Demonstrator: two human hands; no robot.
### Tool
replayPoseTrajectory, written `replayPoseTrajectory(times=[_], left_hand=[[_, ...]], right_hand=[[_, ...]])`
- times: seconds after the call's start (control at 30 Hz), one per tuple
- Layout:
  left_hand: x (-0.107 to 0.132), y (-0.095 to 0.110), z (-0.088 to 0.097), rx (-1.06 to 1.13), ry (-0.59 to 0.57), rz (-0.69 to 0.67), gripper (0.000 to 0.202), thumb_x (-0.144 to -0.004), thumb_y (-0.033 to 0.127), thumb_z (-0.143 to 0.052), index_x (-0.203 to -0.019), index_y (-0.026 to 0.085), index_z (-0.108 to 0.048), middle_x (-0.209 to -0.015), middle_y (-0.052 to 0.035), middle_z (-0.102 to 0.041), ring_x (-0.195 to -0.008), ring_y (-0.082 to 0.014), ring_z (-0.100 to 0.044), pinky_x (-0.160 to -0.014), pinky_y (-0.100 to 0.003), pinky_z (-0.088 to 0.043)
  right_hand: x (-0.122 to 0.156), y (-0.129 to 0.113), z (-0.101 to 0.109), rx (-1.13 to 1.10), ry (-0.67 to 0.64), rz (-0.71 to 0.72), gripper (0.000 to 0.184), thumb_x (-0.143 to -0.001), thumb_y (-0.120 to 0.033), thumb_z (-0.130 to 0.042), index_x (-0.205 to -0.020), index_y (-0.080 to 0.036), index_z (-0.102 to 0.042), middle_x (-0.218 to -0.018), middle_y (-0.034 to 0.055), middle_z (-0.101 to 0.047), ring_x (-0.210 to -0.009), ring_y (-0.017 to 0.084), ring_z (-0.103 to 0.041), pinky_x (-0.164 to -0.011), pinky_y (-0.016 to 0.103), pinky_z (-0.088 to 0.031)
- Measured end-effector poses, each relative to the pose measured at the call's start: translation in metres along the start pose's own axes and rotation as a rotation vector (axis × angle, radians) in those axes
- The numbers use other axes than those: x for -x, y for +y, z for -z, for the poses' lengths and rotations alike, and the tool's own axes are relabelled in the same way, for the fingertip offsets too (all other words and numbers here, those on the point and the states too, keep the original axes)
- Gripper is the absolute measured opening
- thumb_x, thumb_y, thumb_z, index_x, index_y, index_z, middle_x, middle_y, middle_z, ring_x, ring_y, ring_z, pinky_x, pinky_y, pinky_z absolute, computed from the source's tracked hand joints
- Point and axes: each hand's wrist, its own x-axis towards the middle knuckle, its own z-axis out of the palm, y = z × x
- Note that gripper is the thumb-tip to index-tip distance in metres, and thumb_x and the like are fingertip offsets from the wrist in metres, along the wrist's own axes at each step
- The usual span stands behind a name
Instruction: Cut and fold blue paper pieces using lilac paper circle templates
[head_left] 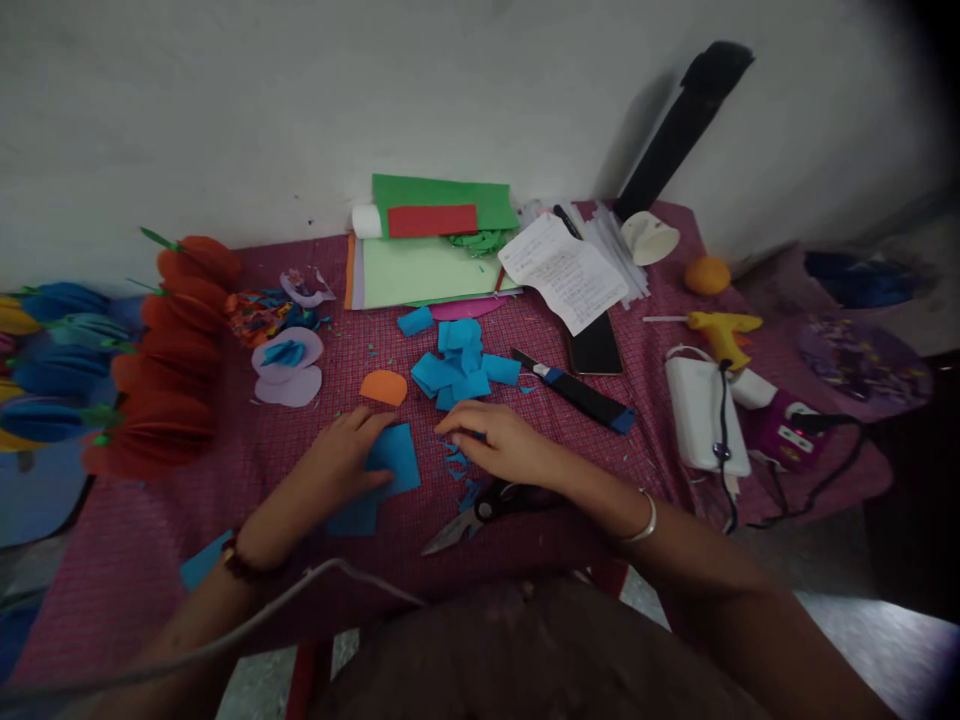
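My left hand point(346, 452) lies with its fingers apart over a blue paper square point(401, 455), touching its left side. More blue paper point(356, 517) shows below that hand. My right hand point(502, 440) is closed, thumb and fingertips drawn together above small blue scraps point(456, 462); whatever it may pinch is too small to name. Just beyond its fingers is a pile of cut blue paper pieces point(457, 368). Scissors point(480, 513) lie under my right wrist, blades pointing left. An orange paper piece point(384, 387) rests between the hands, farther back.
A utility knife point(577, 393) lies right of the pile, near a phone point(596, 345) and a written sheet point(566, 270). A yellow glue gun point(721, 330) and white power bank point(705, 415) stand right. Orange paper pumpkins point(172, 370) line the left. Coloured sheets point(420, 270) lie behind.
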Motion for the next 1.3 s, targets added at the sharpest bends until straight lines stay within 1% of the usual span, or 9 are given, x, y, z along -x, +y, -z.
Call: replayPoseTrajectory(times=[0.13, 0.23, 0.33, 0.5, 0.57, 0.73, 0.87, 0.97, 1.3], left_hand=[[-0.008, -0.002, -0.001, 0.227, 0.022, 0.079, 0.022, -0.054, 0.015, -0.068, -0.075, 0.022, -0.065, -0.071, 0.0001, -0.058, -0.069, -0.0203, -0.051, -0.068, -0.032, -0.041], [-0.011, 0.004, 0.007, 0.313, 0.050, 0.083, 0.008, -0.059, 0.019, -0.062, -0.057, 0.021, -0.055, -0.062, 0.0028, -0.050, -0.064, -0.0166, -0.047, -0.063, -0.028, -0.039], [-0.010, 0.019, 0.015, 0.452, 0.032, 0.092, 0.005, -0.066, 0.024, -0.059, -0.064, 0.020, -0.058, -0.066, 0.0017, -0.055, -0.063, -0.0155, -0.051, -0.060, -0.026, -0.042], [-0.013, 0.046, 0.012, 1.181, -0.009, 0.318, 0.024, -0.062, 0.026, -0.075, -0.082, 0.019, -0.062, -0.061, 0.0035, -0.059, -0.048, -0.0115, -0.052, -0.049, -0.024, -0.043], [-0.017, 0.054, 0.004, 1.312, -0.004, 0.336, 0.029, -0.059, 0.023, -0.078, -0.084, 0.020, -0.064, -0.066, 0.0023, -0.063, -0.051, -0.0122, -0.056, -0.051, -0.024, -0.046], [-0.027, 0.069, -0.008, 1.233, 0.105, 0.262, 0.016, -0.065, 0.030, -0.076, -0.072, 0.018, -0.070, -0.058, 0.0027, -0.061, -0.047, -0.0095, -0.049, -0.047, -0.020, -0.040], [-0.026, 0.072, -0.014, 1.052, 0.281, 0.178, 0.015, -0.073, 0.033, -0.071, -0.071, 0.018, -0.073, -0.062, 0.0015, -0.063, -0.056, -0.0117, -0.052, -0.053, -0.021, -0.042], [-0.023, 0.072, -0.024, 1.072, 0.346, 0.189, 0.012, -0.075, 0.031, -0.070, -0.079, 0.020, -0.073, -0.069, 0.0017, -0.066, -0.061, -0.0118, -0.054, -0.057, -0.021, -0.042], [-0.023, 0.081, -0.026, 1.294, 0.382, 0.278, 0.014, -0.071, 0.029, -0.073, -0.077, 0.019, -0.066, -0.066, 0.0033, -0.064, -0.052, -0.0102, -0.052, -0.050, -0.020, -0.043]], right_hand=[[0.000, 0.000, -0.002, 0.006, 0.000, -0.002, 0.025, -0.086, -0.009, -0.048, -0.103, -0.018, -0.064, -0.098, 0.0063, -0.065, -0.088, 0.016, -0.062, -0.079, 0.030, -0.048], [0.000, 0.000, -0.003, 0.015, -0.003, -0.014, 0.026, -0.087, -0.011, -0.047, -0.106, -0.018, -0.063, -0.097, 0.0057, -0.065, -0.087, 0.016, -0.062, -0.078, 0.030, -0.048], [0.000, 0.000, -0.003, -0.001, 0.018, -0.006, 0.033, -0.087, -0.008, -0.046, -0.114, -0.019, -0.059, -0.100, 0.0058, -0.065, -0.089, 0.016, -0.062, -0.080, 0.031, -0.049], [0.000, -0.008, 0.003, -0.051, 0.135, 0.132, 0.057, -0.080, -0.001, -0.046, -0.131, -0.025, -0.045, -0.134, 0.0108, -0.047, -0.112, 0.019, -0.054, -0.092, 0.038, -0.047], [0.000, -0.012, 0.007, -0.046, 0.158, 0.185, 0.054, -0.079, -0.003, -0.052, -0.127, -0.027, -0.049, -0.143, 0.0108, -0.039, -0.116, 0.021, -0.052, -0.094, 0.040, -0.047], [0.000, -0.017, 0.007, -0.149, 0.252, 0.180, 0.006, -0.086, -0.019, -0.058, -0.088, -0.022, -0.063, -0.106, 0.0063, -0.064, -0.093, 0.017, -0.062, -0.081, 0.034, -0.051], [-0.002, -0.018, 0.000, -0.284, 0.338, -0.026, 0.007, -0.086, -0.021, -0.056, -0.080, -0.019, -0.060, -0.074, 0.0012, -0.063, -0.066, 0.013, -0.059, -0.061, 0.025, -0.048], [-0.003, -0.019, -0.003, -0.285, 0.385, -0.101, 0.007, -0.084, -0.016, -0.057, -0.089, -0.019, -0.061, -0.076, 0.0008, -0.062, -0.065, 0.012, -0.057, -0.059, 0.024, -0.047], [0.000, -0.020, 0.005, 0.093, 0.157, 0.227, 0.013, -0.089, -0.016, -0.052, -0.093, -0.021, -0.064, -0.101, 0.0070, -0.063, -0.098, 0.017, -0.059, -0.086, 0.034, -0.049]])
